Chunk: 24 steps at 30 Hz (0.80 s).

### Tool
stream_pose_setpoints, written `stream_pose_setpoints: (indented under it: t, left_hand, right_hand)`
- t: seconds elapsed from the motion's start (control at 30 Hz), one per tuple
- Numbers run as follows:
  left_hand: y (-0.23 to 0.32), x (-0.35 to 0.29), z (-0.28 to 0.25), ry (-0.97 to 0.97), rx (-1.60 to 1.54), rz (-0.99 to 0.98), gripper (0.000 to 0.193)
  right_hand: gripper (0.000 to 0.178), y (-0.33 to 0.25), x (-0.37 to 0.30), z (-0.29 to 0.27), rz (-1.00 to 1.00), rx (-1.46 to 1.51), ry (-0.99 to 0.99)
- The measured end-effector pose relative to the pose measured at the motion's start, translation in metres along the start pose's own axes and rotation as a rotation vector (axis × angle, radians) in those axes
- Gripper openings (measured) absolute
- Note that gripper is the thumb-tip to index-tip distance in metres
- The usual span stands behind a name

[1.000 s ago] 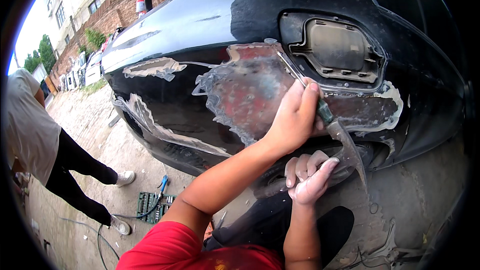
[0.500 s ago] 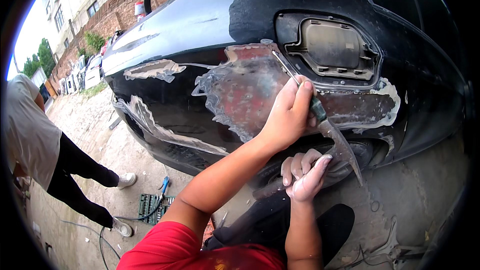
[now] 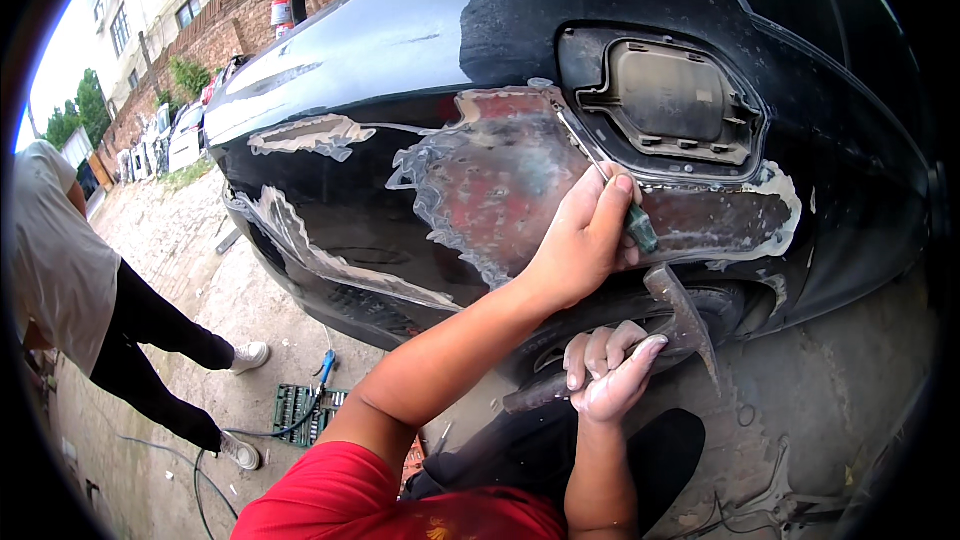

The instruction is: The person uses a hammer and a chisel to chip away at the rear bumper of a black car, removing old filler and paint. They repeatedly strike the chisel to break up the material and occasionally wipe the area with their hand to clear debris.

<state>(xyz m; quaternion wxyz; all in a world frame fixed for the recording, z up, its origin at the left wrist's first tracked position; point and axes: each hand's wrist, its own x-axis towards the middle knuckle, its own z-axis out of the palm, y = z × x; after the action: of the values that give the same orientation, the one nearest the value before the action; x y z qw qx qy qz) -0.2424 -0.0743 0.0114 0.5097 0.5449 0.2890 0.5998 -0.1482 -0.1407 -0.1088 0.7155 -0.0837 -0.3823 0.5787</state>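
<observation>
My left hand (image 3: 588, 230) is closed around a screwdriver (image 3: 642, 228) with a dark green handle. Its thin shaft slants up and left, the tip resting at the lower left rim of a recessed opening (image 3: 672, 95) in a black car panel. My right hand (image 3: 614, 372), dusty with powder, grips a hammer (image 3: 682, 318) by its handle. The hammer's rusty head is just below the screwdriver's butt, with a small gap between them. Bare, sanded metal (image 3: 500, 190) with reddish patches and ragged filler edges spreads left of the opening. Fingertips of my left hand are partly hidden.
The car's wheel (image 3: 720, 305) is behind the hammer. A person (image 3: 120, 320) in a light shirt stands at the left. On the ground are a green tool tray (image 3: 296, 414), a blue-ended air hose (image 3: 327, 368) and a metal stand (image 3: 775, 495) at the lower right.
The hammer head has dropped away from the screwdriver's butt, where it overlapped it before. My left hand keeps the screwdriver at almost the same place; the view has shifted slightly.
</observation>
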Motion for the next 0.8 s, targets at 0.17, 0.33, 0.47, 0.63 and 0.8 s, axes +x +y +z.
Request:
stream_pose_setpoints:
  t: [0.17, 0.33, 0.47, 0.63, 0.8]
  left_hand:
    - [-0.001, 0.002, -0.001, -0.017, 0.003, 0.023, 0.028]
    - [0.001, 0.003, 0.007, 0.01, -0.065, 0.018, 0.028]
    - [-0.001, 0.007, 0.011, 0.01, -0.106, 0.059, 0.028]
    - [-0.003, 0.01, 0.014, 0.017, -0.112, 0.1, 0.027]
    - [-0.002, 0.012, 0.018, 0.027, -0.125, 0.115, 0.025]
  right_hand:
    - [0.063, 0.0, 0.002, 0.001, 0.0, -0.004, -0.032]
    - [0.063, -0.001, 0.005, 0.0, -0.022, -0.009, -0.036]
    - [0.063, -0.006, 0.008, 0.001, -0.033, -0.007, -0.033]
    - [0.063, -0.011, 0.01, -0.002, -0.049, -0.004, -0.055]
    - [0.063, -0.014, 0.013, -0.006, -0.052, -0.041, -0.076]
